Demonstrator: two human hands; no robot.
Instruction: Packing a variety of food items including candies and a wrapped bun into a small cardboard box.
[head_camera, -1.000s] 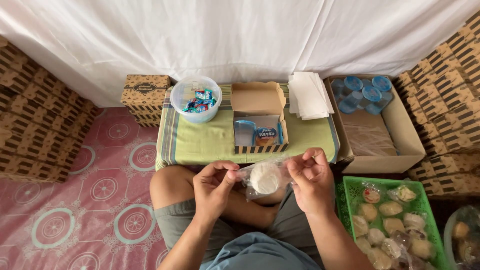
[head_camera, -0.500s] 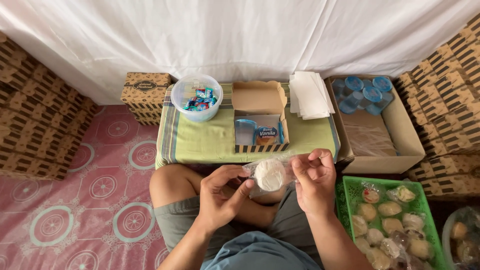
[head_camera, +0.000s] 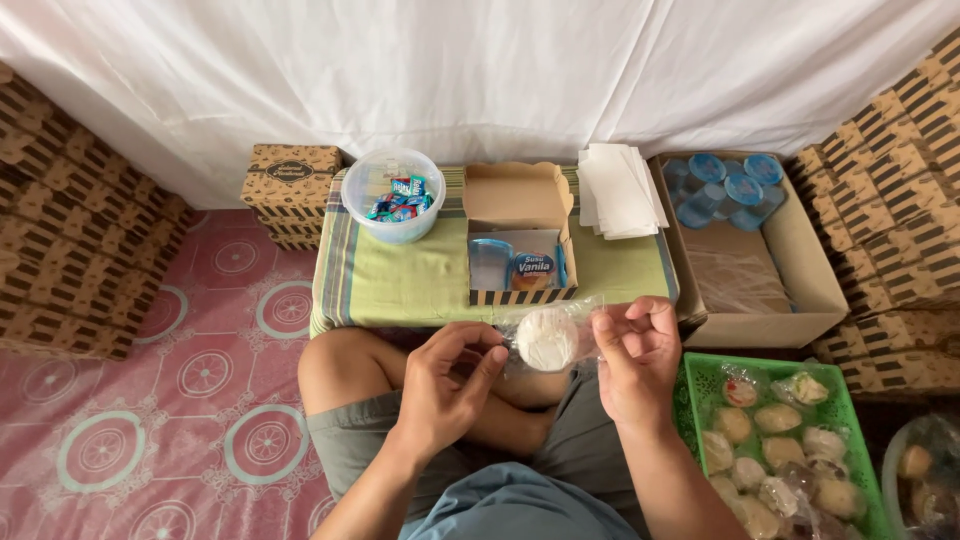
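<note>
My left hand (head_camera: 445, 385) sits just below the near edge of the low green table (head_camera: 420, 285), palm turned in, fingers curled, thumb and fingertips pinching the left edge of the clear wrapper around the white round cake (head_camera: 546, 339). The cake hangs in front of the table's near edge, below the open snack box (head_camera: 520, 240), between my two hands. My right hand (head_camera: 635, 360) is raised to the right of it, fingers bent and closed on the wrapper's right edge, beside the green basket (head_camera: 700, 395) of wrapped buns. Compared with half a second ago, my left hand has drawn slightly lower and leftward, while the cake has hardly shifted.
</note>
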